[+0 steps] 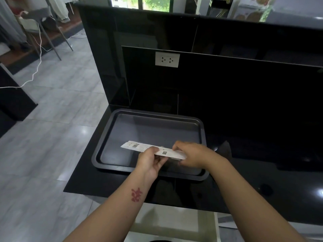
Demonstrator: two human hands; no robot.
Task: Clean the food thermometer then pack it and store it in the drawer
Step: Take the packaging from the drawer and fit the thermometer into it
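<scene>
A long, flat white thermometer package with a barcode at its left end is held level above the dark baking tray. My left hand grips the package from below near its middle. At the package's right end, my right hand closes its fingers over the end. The thermometer itself is hidden; I cannot tell whether it is inside the package.
The tray lies on a glossy black counter with a black back wall and a white socket. Grey tiled floor lies to the left, with a chair and a white cable. A pale surface shows below the counter's front edge.
</scene>
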